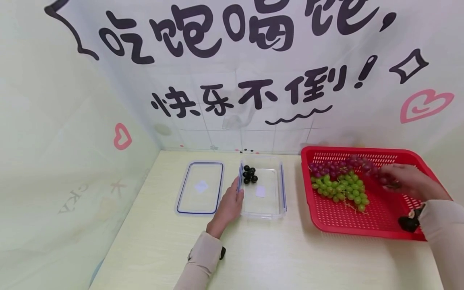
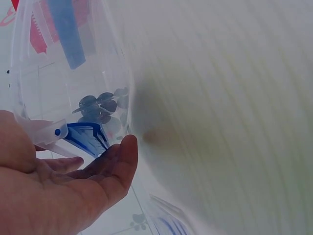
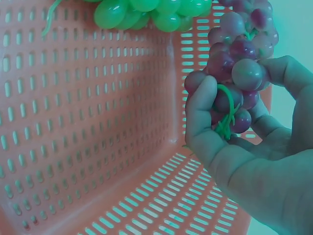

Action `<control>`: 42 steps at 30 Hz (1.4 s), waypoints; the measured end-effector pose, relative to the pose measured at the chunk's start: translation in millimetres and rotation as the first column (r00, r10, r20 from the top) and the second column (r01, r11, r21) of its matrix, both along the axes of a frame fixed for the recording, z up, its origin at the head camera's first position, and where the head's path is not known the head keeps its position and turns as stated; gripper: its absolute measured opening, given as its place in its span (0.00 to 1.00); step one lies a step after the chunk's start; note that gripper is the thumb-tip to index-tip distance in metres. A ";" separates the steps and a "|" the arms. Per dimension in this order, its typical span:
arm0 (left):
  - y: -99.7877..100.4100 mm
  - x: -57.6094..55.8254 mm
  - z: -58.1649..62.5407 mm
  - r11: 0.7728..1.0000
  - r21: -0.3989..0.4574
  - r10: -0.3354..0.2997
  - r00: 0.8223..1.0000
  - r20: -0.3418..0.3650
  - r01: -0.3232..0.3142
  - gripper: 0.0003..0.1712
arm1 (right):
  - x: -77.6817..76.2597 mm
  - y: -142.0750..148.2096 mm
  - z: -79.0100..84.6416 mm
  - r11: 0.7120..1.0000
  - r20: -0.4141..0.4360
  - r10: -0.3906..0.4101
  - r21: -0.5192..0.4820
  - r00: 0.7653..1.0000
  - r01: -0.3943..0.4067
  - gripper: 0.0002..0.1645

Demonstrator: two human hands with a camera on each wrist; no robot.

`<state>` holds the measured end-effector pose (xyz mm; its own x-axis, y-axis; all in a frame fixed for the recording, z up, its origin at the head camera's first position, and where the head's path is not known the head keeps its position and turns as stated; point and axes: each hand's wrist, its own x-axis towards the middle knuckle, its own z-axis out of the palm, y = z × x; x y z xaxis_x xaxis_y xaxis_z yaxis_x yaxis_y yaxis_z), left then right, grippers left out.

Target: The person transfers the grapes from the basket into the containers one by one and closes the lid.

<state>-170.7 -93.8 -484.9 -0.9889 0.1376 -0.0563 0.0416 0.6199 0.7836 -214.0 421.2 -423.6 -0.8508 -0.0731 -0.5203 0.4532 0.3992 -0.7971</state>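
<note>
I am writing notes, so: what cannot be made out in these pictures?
- Head: right hand, blurred.
- Head: near right corner of red basket, behind right sleeve.
- Left wrist: exact count of dark fruits, behind hazy wall of container.
- Right wrist: green grapes, cut off by top edge.

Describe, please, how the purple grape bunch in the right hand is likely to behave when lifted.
The purple grape bunch would probably sag and swing, since the right hand grips only one end. Its smooth, rounded grapes could slip slightly in the grip. It may brush the green grapes lying beside it in the red basket.
</note>
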 end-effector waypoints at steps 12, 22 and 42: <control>0.1 -1.3 1.6 1.000 -0.001 -0.003 1.000 -0.014 0.003 0.32 | -8.5 -7.9 9.7 0.977 0.037 -0.067 -0.202 0.997 0.073 0.11; 0.0 -2.4 2.8 1.000 -0.002 -0.001 1.000 -0.007 0.001 0.32 | -13.5 -24.4 24.6 0.932 0.069 -0.124 -0.335 0.990 0.140 0.08; 0.3 1.1 2.5 1.000 0.016 -0.014 1.000 -0.012 0.015 0.31 | -18.2 -80.6 50.4 0.900 0.083 -0.099 -0.418 0.992 0.125 0.08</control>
